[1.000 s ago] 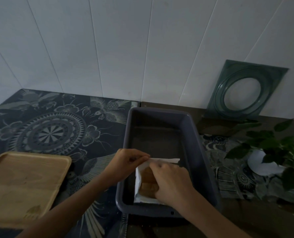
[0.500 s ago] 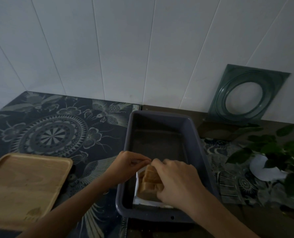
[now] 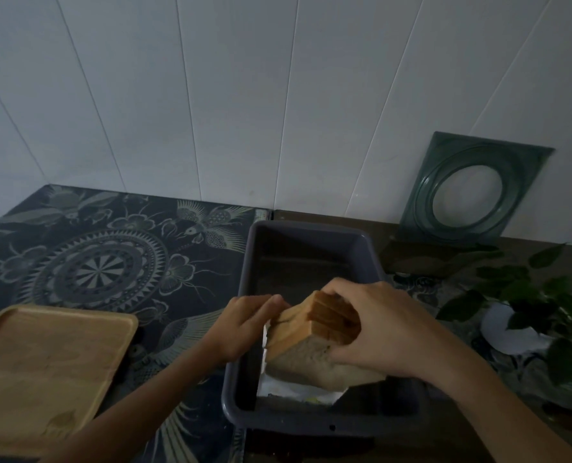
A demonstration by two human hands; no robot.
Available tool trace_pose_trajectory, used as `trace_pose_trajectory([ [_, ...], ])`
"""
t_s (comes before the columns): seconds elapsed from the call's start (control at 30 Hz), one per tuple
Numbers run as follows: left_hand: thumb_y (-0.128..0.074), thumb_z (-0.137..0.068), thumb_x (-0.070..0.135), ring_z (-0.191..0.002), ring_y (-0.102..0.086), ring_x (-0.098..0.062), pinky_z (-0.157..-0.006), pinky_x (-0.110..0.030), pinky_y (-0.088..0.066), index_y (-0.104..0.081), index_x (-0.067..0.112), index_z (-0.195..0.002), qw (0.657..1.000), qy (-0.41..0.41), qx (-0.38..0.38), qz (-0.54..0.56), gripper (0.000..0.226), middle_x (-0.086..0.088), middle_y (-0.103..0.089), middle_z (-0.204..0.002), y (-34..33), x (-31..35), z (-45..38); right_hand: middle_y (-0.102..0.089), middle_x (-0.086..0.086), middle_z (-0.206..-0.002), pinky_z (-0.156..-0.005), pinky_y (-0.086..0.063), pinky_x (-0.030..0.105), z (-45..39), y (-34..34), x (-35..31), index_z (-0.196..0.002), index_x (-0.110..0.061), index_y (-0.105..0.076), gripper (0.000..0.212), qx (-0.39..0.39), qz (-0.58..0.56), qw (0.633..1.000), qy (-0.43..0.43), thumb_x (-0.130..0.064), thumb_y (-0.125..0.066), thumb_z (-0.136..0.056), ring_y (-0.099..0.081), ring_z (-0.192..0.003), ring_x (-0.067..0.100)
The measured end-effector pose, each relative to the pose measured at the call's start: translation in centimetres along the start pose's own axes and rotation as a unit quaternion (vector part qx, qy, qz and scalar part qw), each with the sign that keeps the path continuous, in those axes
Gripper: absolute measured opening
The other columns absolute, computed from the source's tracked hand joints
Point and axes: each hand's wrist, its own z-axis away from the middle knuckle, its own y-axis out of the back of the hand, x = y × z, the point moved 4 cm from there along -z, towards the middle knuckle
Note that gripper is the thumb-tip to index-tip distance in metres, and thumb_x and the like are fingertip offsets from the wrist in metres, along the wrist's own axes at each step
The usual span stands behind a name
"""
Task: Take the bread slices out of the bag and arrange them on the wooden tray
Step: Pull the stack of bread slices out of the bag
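A stack of several bread slices (image 3: 311, 342) is lifted partly out of the white bag (image 3: 294, 390), which lies in the near end of a grey plastic tub (image 3: 244, 282). My right hand (image 3: 381, 329) grips the stack from above and from the right. My left hand (image 3: 244, 325) pinches the bag's left edge beside the bread. The wooden tray (image 3: 44, 365) lies bare at the lower left, apart from both hands.
A dark patterned mat (image 3: 104, 259) covers the table's left part. A green square frame (image 3: 471, 192) leans on the white wall at the right. A leafy plant in a white pot (image 3: 525, 309) stands right of the tub.
My right hand has pulled the bread stack up and out of the bag, tilting it to the left. My left hand still holds the bag's edge.
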Motion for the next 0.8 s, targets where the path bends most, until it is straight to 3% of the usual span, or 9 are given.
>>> trace_pose_trajectory([
  [0.1, -0.039, -0.095, 0.056, -0.114, -0.068, -0.019, -0.100, -0.045, -0.052, -0.069, 0.018, -0.125, 0.995, -0.015, -0.008, 0.100, 0.057, -0.002, -0.074, -0.119, 0.4, 0.6, 0.3, -0.067, -0.026, -0.100, -0.078, -0.056, 0.023, 0.3, 1.4, 0.5, -0.118, -0.051, -0.053, 0.059, 0.008, -0.045, 0.999, 0.010, -0.057, -0.077, -0.064, -0.064, -0.091, -0.006],
  [0.27, -0.046, -0.091, 0.067, -0.131, -0.055, -0.030, -0.107, -0.042, -0.049, -0.048, 0.019, -0.146, 0.981, -0.051, -0.050, 0.183, 0.073, -0.009, -0.058, -0.142, 0.4, 2.2, 1.0, -0.068, -0.024, -0.109, -0.087, -0.060, 0.030, 0.0, 3.4, 1.8, -0.119, -0.050, -0.058, 0.060, 0.015, -0.121, 0.992, 0.016, -0.054, -0.083, -0.064, -0.064, -0.101, -0.006],
  [0.37, -0.047, -0.092, 0.065, -0.136, -0.052, -0.031, -0.112, -0.044, -0.044, -0.046, 0.012, -0.147, 0.977, -0.044, -0.061, 0.201, 0.077, -0.013, -0.055, -0.146, 0.4, 2.9, 1.0, -0.067, -0.022, -0.109, -0.087, -0.061, 0.033, -0.1, 3.9, 2.4, -0.117, -0.050, -0.060, 0.059, 0.031, -0.136, 0.990, 0.019, -0.054, -0.085, -0.063, -0.065, -0.102, -0.005],
  [0.47, -0.050, -0.090, 0.066, -0.136, -0.053, -0.028, -0.111, -0.036, -0.044, -0.048, 0.016, -0.146, 0.975, -0.041, -0.055, 0.212, 0.075, -0.010, -0.056, -0.147, 0.7, 3.1, 1.3, -0.066, -0.023, -0.111, -0.088, -0.061, 0.032, -0.4, 4.0, 2.7, -0.118, -0.050, -0.059, 0.061, 0.037, -0.139, 0.989, 0.021, -0.052, -0.086, -0.064, -0.064, -0.103, -0.006],
  [0.63, -0.062, -0.087, 0.047, -0.129, -0.057, -0.028, -0.106, -0.055, -0.048, -0.048, 0.026, -0.145, 0.986, -0.045, -0.039, 0.155, 0.063, -0.005, -0.059, -0.141, 1.7, 3.4, 1.7, -0.068, -0.020, -0.112, -0.088, -0.061, 0.033, -1.1, 4.0, 3.3, -0.119, -0.050, -0.060, 0.061, 0.025, -0.169, 0.985, 0.018, -0.053, -0.088, -0.065, -0.066, -0.101, -0.003],
  [0.8, -0.078, -0.083, 0.033, -0.128, -0.059, -0.015, -0.101, -0.025, -0.051, -0.045, 0.024, -0.145, 0.990, -0.091, 0.017, 0.107, 0.071, 0.005, -0.061, -0.139, 2.6, 4.6, 1.9, -0.071, -0.015, -0.110, -0.090, -0.061, 0.040, -2.2, 4.2, 3.3, -0.117, -0.048, -0.065, 0.059, 0.027, -0.243, 0.969, 0.034, -0.053, -0.090, -0.063, -0.069, -0.102, 0.003],
])
